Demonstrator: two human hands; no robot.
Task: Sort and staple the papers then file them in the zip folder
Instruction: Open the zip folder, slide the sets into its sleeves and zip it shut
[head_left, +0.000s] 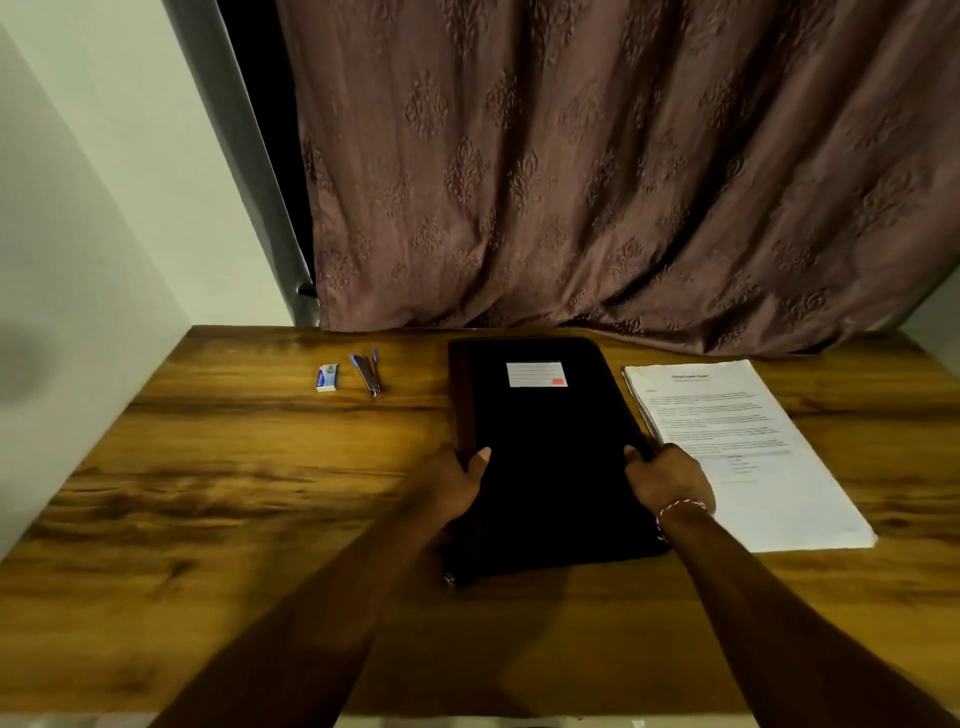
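A black zip folder (545, 452) with a white label near its top lies flat in the middle of the wooden table (234, 467), closed. My left hand (454, 486) grips its left edge, thumb on top. My right hand (667, 480) grips its right edge. A stack of printed white papers (748, 447) lies just right of the folder, touching my right hand's side. A small stapler (368, 373) lies at the back left, with a small box of staples (328, 377) beside it on the left.
A brown patterned curtain (597, 182) hangs behind the table and drapes onto its back edge. A pale wall (78, 234) borders the table's left side. The table's front edge runs along the bottom of the view.
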